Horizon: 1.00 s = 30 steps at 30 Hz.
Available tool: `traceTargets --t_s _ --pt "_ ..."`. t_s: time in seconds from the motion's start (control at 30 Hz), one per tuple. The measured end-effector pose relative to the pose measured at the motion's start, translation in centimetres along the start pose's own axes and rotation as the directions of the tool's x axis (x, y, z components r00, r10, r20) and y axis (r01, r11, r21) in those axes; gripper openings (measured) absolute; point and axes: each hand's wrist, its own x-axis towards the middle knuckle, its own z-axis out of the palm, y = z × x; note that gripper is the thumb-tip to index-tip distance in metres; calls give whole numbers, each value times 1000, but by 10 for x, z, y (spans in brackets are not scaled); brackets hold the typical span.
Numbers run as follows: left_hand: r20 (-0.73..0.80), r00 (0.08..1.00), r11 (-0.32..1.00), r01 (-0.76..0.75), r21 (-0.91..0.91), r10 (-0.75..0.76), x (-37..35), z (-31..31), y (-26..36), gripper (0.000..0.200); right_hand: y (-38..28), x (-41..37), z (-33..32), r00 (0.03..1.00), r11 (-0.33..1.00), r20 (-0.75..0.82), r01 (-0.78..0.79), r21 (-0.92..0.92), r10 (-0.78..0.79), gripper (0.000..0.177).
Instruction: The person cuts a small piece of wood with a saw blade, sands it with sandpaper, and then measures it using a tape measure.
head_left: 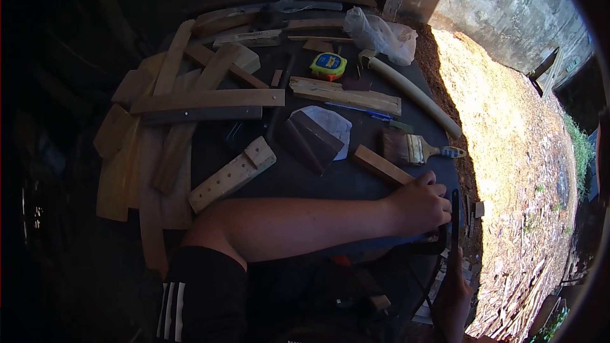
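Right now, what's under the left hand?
A wooden block; one end sticks out past the left hand. The part beneath the palm and fingers is covered, so can't be seen.

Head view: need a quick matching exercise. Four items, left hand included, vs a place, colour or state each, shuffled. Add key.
Column 1
1. tape measure
2. plastic bag
3. paintbrush
4. left hand

Column 2
A. bristles toward the picture's left, handle toward its right
B. closed over one end of a wooden strip
C. yellow-green case with a blue label
D. whitish, see-through and crumpled

Pairs: 1-C, 2-D, 3-A, 4-B
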Motion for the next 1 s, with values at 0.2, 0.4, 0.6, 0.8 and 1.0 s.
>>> traceTargets --t_s 0.2,0.4,0.6,0.8,1.0 --pt "-9 1000 1000 10 13 -9 -2 -2 3 19 -15 51 5 977 983 112 -173 -62 179 69" --pt "-10 1000 1000 13 -13 -13 -1 -1 1 19 -15 -5 1 998 998 3 -68 -13 69 68" --pt "7 1000 1000 1 -5 -1 -1 -2 0 21 2 46 7 990 991 89 -118 54 113 69" --pt "-26 1000 1000 8 -12 -9 -2 2 3 21 -11 18 -5 985 985 117 -107 -135 123 74" --pt "20 1000 999 16 -41 -15 1 0 0 21 -7 11 -9 989 994 103 -102 -45 106 73"
